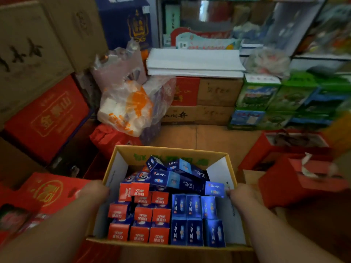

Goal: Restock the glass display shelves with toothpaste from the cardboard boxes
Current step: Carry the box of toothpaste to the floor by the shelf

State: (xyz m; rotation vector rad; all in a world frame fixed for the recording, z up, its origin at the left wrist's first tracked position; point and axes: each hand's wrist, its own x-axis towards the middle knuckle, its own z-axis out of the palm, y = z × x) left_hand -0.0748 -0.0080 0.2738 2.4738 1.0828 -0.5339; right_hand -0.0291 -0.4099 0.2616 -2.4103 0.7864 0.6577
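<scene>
Glass shelves [313,56] stand blurred at the back, well apart from the open box [167,151] held in front. The box holds red toothpaste packs [142,215] standing on the left and blue packs [193,221] on the right, with more blue ones lying loose on top. The left hand [93,192] and right hand [242,192] grip its side walls, fingers [231,193] apparently curled over the rims, just beside the packs.
</scene>
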